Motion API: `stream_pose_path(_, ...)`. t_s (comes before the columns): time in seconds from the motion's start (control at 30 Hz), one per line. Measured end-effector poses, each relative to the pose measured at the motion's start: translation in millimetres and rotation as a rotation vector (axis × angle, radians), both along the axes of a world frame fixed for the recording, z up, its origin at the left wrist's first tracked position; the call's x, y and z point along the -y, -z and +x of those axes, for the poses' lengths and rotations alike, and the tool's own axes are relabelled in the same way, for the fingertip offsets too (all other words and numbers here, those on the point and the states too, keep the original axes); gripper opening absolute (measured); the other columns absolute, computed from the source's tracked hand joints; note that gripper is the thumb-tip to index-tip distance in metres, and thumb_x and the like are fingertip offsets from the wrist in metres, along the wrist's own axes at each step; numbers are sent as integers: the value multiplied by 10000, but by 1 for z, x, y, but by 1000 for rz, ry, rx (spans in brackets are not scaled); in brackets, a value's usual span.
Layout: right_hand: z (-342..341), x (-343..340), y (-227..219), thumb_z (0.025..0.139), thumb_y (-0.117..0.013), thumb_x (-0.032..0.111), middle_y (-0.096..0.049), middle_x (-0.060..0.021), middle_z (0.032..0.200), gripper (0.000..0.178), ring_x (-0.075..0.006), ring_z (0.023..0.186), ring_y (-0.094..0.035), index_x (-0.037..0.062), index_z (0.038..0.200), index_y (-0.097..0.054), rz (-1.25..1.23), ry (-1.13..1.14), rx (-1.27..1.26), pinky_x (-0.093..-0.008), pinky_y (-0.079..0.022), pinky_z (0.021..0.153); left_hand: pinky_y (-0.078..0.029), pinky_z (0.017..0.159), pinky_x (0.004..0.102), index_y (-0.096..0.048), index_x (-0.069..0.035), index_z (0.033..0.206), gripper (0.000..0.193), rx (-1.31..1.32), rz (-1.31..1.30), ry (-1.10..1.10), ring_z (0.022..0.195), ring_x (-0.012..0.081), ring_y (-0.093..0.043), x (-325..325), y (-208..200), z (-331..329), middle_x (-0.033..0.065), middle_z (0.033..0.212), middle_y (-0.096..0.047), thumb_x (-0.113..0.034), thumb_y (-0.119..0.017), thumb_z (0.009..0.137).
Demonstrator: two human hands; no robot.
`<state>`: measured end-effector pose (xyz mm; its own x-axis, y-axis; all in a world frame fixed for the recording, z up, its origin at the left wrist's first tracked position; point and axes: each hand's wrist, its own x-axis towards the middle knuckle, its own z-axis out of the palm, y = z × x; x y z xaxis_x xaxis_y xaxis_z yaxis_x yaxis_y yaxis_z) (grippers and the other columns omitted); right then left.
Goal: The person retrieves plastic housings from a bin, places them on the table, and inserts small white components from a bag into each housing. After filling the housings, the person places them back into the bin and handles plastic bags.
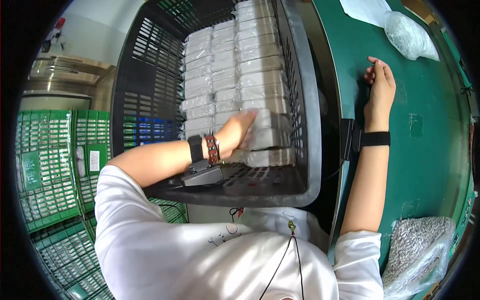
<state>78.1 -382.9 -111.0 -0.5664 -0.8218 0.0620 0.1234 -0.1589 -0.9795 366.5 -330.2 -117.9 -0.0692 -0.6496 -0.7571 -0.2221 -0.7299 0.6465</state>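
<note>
My left hand reaches into a black plastic crate and rests against the white plastic-wrapped packs stacked there. Motion smears its fingers, so whether a pack is gripped does not show. Close by those fingers is a blurred white pack, and a lower wrapped pack lies at the near end of the right-hand row. Over the green tabletop, my right hand is held with loosely bent fingers, slightly apart and with nothing visible in them.
Green plastic baskets filled with pale items stand stacked at the left. A clear bag of white pieces and a paper sheet lie on the table's far end. Another bag of small greyish pieces sits at its near right.
</note>
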Motion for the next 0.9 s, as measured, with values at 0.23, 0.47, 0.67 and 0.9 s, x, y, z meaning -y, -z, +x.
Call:
stream_pose_path(0.23, 83, -33, -67, 839, -575, 103, -615, -59, 898, 276, -127, 786, -559, -8, 1090, -555, -348, -380, -712, -223, -443, 720, -335, 457, 187, -505, -86, 879, 331, -236, -721, 378, 533, 32, -396, 56, -76, -26, -61, 644, -435, -403, -420, 930)
stream_pose_path(0.47, 98, -50, -83, 762, -525, 0, -585, -200, 822, 287, -291, 736, -586, -6, 1049, -525, -152, -463, -602, -288, -464, 648, -357, 524, 217, -487, -90, 856, 265, -365, -1176, 577, 584, 60, -390, 61, -122, 4, -47, 718, -425, -340, -446, 934)
stream_pose_path(0.67, 95, -64, -40, 798, -469, -2, -585, -109, 787, 232, -153, 695, -558, 6, 1023, -528, -210, -235, -497, -243, -440, 616, -453, 576, 284, -578, -48, 967, 431, 354, -223, 1272, 727, 130, -603, 15, 82, 108, 70, 809, -629, -453, -452, 892)
stream_pose_path(0.9, 60, -39, 2, 891, -512, 96, -603, -36, 902, 194, -80, 741, -562, 7, 1057, -558, -196, -62, -58, -211, -457, 623, -452, 569, 286, -556, -27, 926, 304, 205, 182, 1014, 695, 90, -573, 3, 55, 57, 29, 807, -603, -324, -498, 904)
